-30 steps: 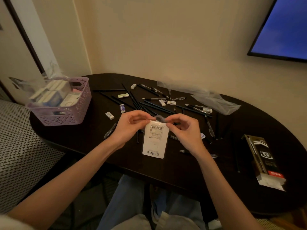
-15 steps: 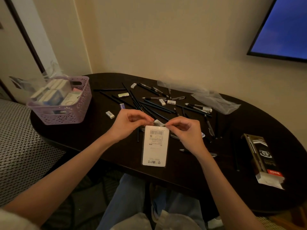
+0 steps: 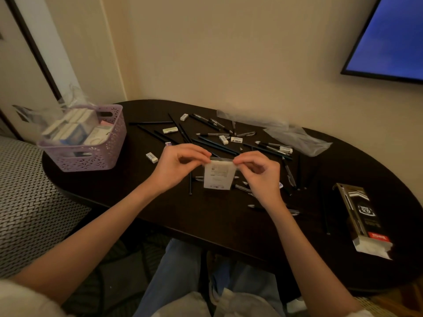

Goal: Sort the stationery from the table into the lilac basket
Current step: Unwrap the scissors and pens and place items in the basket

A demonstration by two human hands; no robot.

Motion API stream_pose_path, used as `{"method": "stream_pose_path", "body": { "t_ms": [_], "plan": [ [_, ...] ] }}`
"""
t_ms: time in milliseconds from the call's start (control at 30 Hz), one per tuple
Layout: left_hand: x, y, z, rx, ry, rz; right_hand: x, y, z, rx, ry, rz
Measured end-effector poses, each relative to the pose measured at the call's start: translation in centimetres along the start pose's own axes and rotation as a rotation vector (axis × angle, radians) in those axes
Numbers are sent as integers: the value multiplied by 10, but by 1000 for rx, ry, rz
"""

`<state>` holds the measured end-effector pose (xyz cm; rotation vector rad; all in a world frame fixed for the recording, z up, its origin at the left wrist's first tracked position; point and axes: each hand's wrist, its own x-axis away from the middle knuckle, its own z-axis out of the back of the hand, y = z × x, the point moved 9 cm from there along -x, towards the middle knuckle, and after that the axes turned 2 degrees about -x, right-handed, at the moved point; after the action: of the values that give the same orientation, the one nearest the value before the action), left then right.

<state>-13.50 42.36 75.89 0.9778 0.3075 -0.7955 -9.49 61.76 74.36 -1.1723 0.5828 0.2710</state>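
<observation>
Packet, white, barcoded: held upright above table, right of lilac basket, long axis vertical. Left hand and right hand pinch its top corners; basket lies nearer left hand.

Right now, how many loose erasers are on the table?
8 visible: far eraser, green-sleeved eraser, purple eraser behind the left hand, one nearest the basket, two mid-pile, one by the plastic bag, one beside the right hand; more may hide.
</observation>
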Motion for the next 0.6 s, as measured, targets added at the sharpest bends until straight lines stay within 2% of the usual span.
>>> {"method": "stream_pose_path", "body": {
  "t_ms": [233,433,600],
  "plan": [
    [-1,-3,-1,-33,1,-25,-3,7,-4,17,-44,-15],
    [-4,-3,-3,-194,1,-86,-8,14,-7,105,-57,-62],
    [-2,2,-11,-362,-34,-168,-10,11,-11,158,-43,-19]
  ]
}}
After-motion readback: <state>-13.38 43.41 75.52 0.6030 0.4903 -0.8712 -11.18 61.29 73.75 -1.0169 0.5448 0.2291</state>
